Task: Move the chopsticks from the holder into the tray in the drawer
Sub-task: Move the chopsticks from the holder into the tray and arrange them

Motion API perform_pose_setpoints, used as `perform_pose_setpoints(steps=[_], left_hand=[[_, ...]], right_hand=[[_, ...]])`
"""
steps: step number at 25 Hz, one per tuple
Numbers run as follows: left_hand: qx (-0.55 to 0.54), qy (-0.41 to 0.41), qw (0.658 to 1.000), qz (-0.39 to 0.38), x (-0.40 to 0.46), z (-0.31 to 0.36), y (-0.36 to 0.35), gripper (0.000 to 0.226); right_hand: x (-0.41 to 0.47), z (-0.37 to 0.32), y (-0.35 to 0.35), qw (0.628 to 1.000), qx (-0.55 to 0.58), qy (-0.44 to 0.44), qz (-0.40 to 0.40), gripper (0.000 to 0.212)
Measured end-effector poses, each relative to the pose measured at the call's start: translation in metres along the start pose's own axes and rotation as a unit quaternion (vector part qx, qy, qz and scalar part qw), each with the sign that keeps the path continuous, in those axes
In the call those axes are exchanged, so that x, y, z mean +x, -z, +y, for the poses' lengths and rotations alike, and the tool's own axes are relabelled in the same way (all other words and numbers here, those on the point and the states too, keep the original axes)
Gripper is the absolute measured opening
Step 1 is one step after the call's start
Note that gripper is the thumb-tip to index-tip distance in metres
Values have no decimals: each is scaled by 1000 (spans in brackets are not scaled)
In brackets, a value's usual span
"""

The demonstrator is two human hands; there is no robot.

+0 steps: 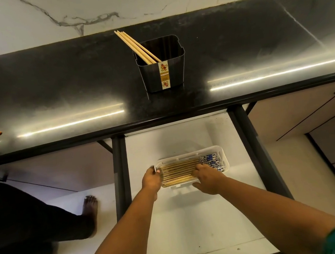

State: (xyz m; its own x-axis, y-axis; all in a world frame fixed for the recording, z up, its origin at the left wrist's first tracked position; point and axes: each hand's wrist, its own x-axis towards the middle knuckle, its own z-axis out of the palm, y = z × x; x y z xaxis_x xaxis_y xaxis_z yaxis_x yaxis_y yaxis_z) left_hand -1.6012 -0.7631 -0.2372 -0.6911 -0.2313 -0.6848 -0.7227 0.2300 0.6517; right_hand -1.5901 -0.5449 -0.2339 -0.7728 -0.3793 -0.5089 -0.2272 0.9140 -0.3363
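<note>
Drawer (193,217): white, pulled open below the dark surface (73,79).
Tray (221,152): white, inside the drawer, filled with wooden chopsticks (178,170) lying side by side, their blue-patterned ends at the right.
Left hand (150,180): its grip is closed on the left end of the tray.
Right hand (207,177): open, fingers resting on the chopsticks in the tray, gripping nothing.
Holder (162,73): dark, upright on the surface, further back.
Remaining chopsticks (134,45): a few lean to the left in the holder.
</note>
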Motion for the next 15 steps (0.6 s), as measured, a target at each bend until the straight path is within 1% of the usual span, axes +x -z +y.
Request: perform_pose_setpoints(steps=[2, 4, 5, 7, 9, 11, 13, 15], left_hand=[[-10, 1, 1000, -14, -2, 3, 0, 29], [-10, 2, 1000, -25, -4, 5, 1, 37], [-7, 4, 1000, -19, -6, 7, 2, 41], [30, -12, 999, 23, -11, 11, 3, 45], [82, -75, 991, 69, -20, 20, 4, 46], [108, -174, 974, 94, -32, 38, 3, 42], [112, -283, 946, 109, -46, 70, 4, 37], [92, -365, 920, 111, -59, 116, 10, 31]], right_hand=[[1, 1, -1, 1000, 2, -5, 3, 44], [-1, 0, 1, 1000, 7, -6, 6, 45], [-2, -1, 3, 1000, 12, -5, 15, 49], [-6, -4, 12, 998, 38, 1, 49, 57], [-8, -12, 29, 994, 65, 12, 84, 55], [-4, -24, 55, 989, 66, 36, 127, 39], [2, -41, 93, 976, 76, 59, 196, 25], [12, -60, 139, 953, 85, 85, 277, 19]])
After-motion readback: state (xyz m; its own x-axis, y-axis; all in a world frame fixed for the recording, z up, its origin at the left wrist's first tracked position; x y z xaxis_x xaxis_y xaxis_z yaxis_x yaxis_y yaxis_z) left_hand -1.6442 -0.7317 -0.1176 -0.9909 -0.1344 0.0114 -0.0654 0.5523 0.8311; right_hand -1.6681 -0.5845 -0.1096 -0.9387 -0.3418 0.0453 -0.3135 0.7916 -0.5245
